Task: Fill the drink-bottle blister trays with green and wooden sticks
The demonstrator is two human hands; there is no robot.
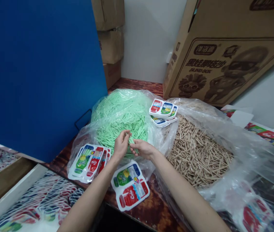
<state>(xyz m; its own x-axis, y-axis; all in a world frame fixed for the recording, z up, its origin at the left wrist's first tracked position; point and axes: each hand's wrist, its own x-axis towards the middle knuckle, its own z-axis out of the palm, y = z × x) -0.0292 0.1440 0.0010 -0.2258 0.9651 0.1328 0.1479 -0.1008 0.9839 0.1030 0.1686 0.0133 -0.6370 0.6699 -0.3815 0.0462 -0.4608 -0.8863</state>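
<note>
My left hand [121, 145] and my right hand [143, 149] meet in front of a clear bag heaped with green sticks [123, 116]. Both hands pinch a small bunch of green sticks [132, 141] between their fingertips. Just below the hands lies a plastic tray printed with a green and a red bottle [130, 185]. A fanned stack of the same printed trays [90, 161] lies to the left of my left hand. Another small pile of trays [163, 111] rests on top of the bags, behind my right hand.
A second clear bag full of tan wooden sticks [197, 151] fills the right side. A big cardboard box [226, 51] leans at the back. A blue panel [40, 71] stands at left. A box with several printed trays [37, 203] sits at lower left.
</note>
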